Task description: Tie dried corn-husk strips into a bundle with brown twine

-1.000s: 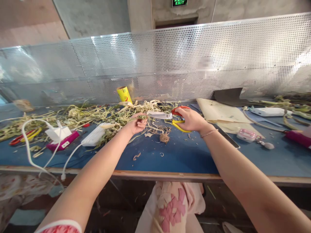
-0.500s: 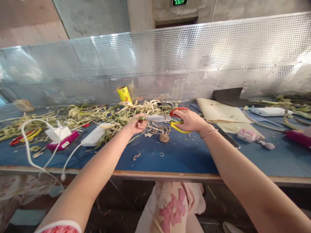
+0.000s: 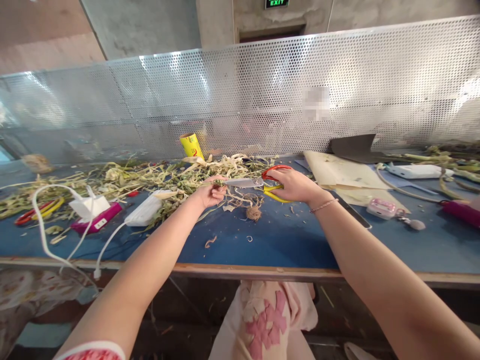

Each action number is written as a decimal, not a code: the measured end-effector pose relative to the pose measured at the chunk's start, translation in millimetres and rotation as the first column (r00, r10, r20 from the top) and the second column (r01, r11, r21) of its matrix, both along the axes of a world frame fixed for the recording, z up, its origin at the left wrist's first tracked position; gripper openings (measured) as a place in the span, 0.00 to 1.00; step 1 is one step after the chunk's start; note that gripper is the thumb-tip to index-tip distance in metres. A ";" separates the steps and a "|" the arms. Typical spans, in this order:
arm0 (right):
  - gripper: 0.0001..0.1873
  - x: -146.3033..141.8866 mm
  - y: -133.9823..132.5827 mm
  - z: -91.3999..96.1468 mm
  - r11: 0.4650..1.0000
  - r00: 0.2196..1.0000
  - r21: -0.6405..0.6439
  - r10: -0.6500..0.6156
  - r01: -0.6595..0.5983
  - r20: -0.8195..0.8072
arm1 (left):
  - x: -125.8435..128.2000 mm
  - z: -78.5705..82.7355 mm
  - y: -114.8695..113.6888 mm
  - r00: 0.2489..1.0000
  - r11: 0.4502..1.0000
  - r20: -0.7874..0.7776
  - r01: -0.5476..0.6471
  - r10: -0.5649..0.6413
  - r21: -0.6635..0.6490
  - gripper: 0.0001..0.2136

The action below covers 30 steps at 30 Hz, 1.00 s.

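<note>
My left hand point(image 3: 210, 192) is pinched around a small green plant piece point(image 3: 218, 182) held just above the blue table point(image 3: 285, 240). My right hand point(image 3: 296, 185) grips scissors point(image 3: 258, 183) with one red and one yellow handle. The steel blades point left and their tips meet the green piece at my left fingers. A heap of dried stalks and husk strips point(image 3: 157, 177) lies behind both hands. A small brown fibre ball point(image 3: 254, 213) rests on the table below the scissors.
A yellow roll point(image 3: 192, 145) stands by the perforated metal screen point(image 3: 262, 95). At left lie a white charger with cable point(image 3: 144, 214), a pink box point(image 3: 96, 219) and a second pair of scissors point(image 3: 35, 210). Cardboard sheets point(image 3: 337, 172), a pink gadget point(image 3: 380, 207) and green stems point(image 3: 450, 162) lie right.
The scissors have slid left until the blade tips reach the piece in my left fingers, and the handles have come closer together. My left hand has barely moved.
</note>
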State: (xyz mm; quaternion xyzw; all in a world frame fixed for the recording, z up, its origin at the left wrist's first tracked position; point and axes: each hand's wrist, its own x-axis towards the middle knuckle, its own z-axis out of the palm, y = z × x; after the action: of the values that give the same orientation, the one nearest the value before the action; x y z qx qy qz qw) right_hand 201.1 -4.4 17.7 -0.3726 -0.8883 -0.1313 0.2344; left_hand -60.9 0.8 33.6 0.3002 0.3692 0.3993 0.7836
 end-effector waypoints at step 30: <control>0.18 1.2 4.1 -5.7 0.999 0.996 -0.042 0.012 -0.016 -0.090 | -1.4 -4.8 -0.6 0.986 0.996 0.166 -0.012 -0.003 0.088 0.14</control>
State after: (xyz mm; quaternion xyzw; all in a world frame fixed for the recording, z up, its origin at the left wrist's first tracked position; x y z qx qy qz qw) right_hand 202.3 -0.3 12.0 -0.3767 -0.8821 -0.0939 0.2669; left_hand -62.2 0.3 28.8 0.2996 0.2854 0.4407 0.7966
